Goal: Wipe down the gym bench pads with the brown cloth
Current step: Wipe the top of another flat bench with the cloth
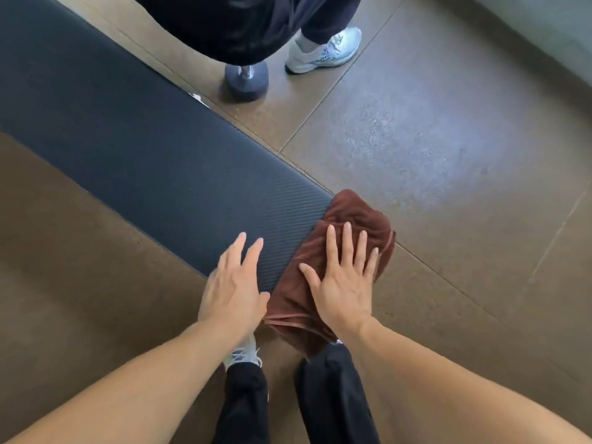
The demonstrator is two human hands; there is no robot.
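Right hand [344,283] spread flat, fingers apart, pressing the brown cloth [346,216] draped over the near end of the bench pad [153,149]; left hand [235,283] open, bracing the pad beside it. The cloth looks soft and light, best driven by palm pressure. Beyond: dumbbell [246,80].

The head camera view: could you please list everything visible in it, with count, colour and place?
Ribbed dark grey bench pad: one, dark grey, running from upper left to centre.
Brown terry cloth: one, brown, draped over the pad's near end.
Black dumbbell: one, black, on the floor beyond the pad.
Another person's white sneaker: one, white, top centre.
Brown tiled floor: one, brown, all around.
Left hand: flat on the pad's near corner.
Right hand: flat, pressing the cloth.
Own white shoe: one, bottom centre.
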